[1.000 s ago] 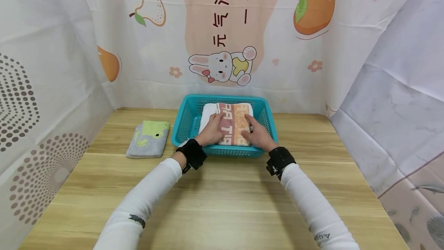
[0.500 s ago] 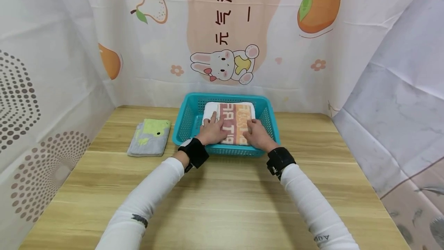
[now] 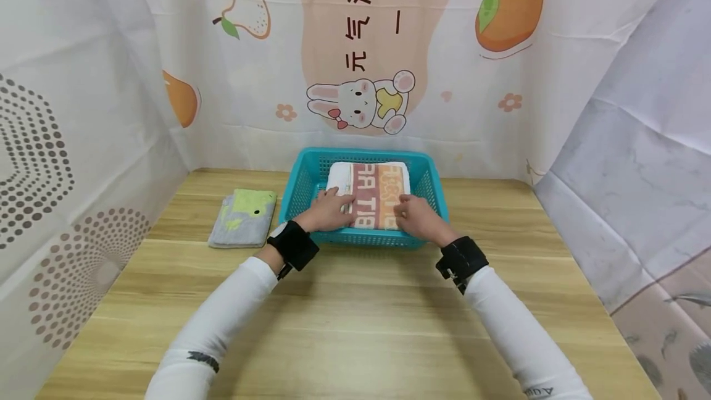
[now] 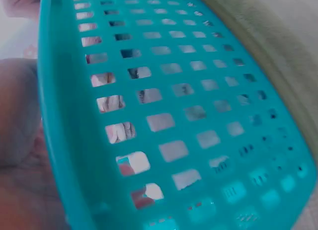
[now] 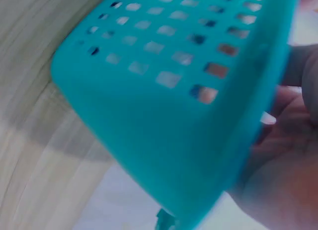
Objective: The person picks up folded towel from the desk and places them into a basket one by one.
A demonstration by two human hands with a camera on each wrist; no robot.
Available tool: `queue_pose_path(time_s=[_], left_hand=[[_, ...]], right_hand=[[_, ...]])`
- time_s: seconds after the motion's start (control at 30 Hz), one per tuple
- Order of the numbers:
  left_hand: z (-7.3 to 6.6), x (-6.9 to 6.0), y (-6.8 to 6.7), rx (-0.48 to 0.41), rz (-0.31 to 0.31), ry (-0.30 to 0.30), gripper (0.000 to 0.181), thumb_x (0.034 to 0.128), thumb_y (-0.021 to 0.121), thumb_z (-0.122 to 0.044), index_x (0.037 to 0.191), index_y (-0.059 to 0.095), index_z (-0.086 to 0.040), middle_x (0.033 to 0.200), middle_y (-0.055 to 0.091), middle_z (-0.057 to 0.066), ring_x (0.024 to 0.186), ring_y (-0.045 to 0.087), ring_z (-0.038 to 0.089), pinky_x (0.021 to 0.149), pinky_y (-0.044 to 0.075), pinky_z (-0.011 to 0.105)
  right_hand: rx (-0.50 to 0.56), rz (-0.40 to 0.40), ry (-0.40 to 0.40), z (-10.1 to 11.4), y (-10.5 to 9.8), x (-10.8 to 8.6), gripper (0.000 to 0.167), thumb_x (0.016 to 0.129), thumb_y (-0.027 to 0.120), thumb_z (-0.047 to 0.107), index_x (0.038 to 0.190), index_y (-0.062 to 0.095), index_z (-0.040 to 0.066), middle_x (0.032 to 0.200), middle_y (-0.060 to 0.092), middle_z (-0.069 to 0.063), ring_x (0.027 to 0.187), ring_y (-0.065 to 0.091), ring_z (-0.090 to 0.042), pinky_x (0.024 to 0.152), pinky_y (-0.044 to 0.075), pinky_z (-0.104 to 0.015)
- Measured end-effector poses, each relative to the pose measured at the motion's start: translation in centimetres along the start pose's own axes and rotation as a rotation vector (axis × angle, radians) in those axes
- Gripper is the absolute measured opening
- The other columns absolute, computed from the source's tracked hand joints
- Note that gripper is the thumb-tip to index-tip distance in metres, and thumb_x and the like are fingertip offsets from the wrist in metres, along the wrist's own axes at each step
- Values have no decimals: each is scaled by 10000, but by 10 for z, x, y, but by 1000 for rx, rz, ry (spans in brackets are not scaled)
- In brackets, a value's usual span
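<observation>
A turquoise plastic basket (image 3: 363, 152) stands at the back of the table. Inside lies a folded towel (image 3: 365, 202) with mauve and orange bands and pale lettering; white cloth (image 3: 340, 175) shows along its left and far edges. My left hand (image 3: 326, 212) reaches over the near left rim, fingers spread and thumb on the towel's left part. At the towel's right edge is my right hand (image 3: 423, 220), its fingers bent; their tips are partly hidden. Both wrist views show mostly the basket wall (image 4: 144, 93), with part of each hand behind the rim, the right palm (image 5: 293, 155) included.
A folded grey and lime-green towel (image 3: 242, 219) lies on the wooden table (image 3: 355, 320), left of the basket. Printed curtains (image 3: 244, 97) hang behind the table and on both sides.
My left hand has slid left across the towel toward its left edge. The right hand has shifted slightly right. The towel stays in the basket, and the head view has tilted a little.
</observation>
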State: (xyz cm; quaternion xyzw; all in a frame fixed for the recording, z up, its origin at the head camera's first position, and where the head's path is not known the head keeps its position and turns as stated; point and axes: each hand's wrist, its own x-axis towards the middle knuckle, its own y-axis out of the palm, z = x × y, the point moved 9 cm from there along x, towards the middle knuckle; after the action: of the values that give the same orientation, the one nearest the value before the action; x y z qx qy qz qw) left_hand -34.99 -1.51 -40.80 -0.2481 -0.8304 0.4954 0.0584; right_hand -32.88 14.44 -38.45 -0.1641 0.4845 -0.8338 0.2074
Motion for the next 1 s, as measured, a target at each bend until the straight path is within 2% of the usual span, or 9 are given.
queue_pose_path(time_s=[0.03,0.1,0.23,0.27,0.37,0.53,0.7,0.8,1.0], left_hand=[[5,1,2,-8,-41,63,472,1047,484,-376,1499,456,-243,1601,267,170,1491,128,405,1174,139,577],[5,-6,2,-16,-82,125,404,1058,459,-379,1425,549,-233,1566,340,150,1489,172,360,1182,142,539],[0,-22,3,9,-180,250,339,1075,442,-310,1273,672,-159,1470,461,177,1442,294,348,1146,225,535],[-7,-30,0,15,-175,236,308,1066,475,-244,1251,686,-118,1455,478,199,1420,327,370,1124,260,559],[-15,-41,-1,54,-228,279,291,1060,488,-219,1213,702,-93,1406,520,214,1361,394,384,1079,317,562],[-24,-57,4,124,-284,325,280,1037,540,-205,1243,681,-77,1393,536,208,1321,438,389,1056,352,564],[-29,-69,18,182,-301,351,403,1021,575,-205,1394,566,-53,1432,500,210,1311,435,399,1031,372,591],[-30,-76,29,253,-314,366,476,1028,564,-221,1472,479,-73,1484,453,194,1363,390,381,1087,332,576],[-31,-93,46,382,-386,429,572,986,636,-219,1509,430,-110,1556,359,187,1428,315,393,1130,270,601]], right_hand=[[-4,6,-5,3,0,-3,225,991,509,-19,877,700,-53,1099,683,-294,1124,606,-431,975,483,-507],[16,14,-12,7,2,-9,216,994,524,4,957,718,-82,1169,661,-296,1305,473,-461,998,469,-508],[59,9,-22,12,7,-23,279,1021,528,70,1183,672,-106,1294,593,-306,1347,434,-446,1059,410,-528],[74,2,-30,14,8,-27,288,1023,530,82,1201,664,-101,1321,575,-305,1363,415,-444,1067,399,-535],[81,-36,-59,20,8,-39,318,1018,555,102,1253,632,-98,1419,482,-316,1399,352,-458,1084,369,-559],[18,-105,-67,28,12,-56,391,987,620,121,1321,589,-80,1510,370,-303,1433,275,-473,1093,345,-577],[-56,-150,-72,34,20,-66,464,959,667,137,1370,558,-50,1498,410,-273,1440,275,-457,1102,330,-575],[-110,-175,-101,38,25,-72,507,937,696,137,1387,544,-41,1494,416,-271,1435,284,-461,1100,328,-586],[-233,-205,-143,45,43,-87,639,886,753,133,1445,482,-19,1531,354,-279,1439,269,-466,1114,302,-594]])
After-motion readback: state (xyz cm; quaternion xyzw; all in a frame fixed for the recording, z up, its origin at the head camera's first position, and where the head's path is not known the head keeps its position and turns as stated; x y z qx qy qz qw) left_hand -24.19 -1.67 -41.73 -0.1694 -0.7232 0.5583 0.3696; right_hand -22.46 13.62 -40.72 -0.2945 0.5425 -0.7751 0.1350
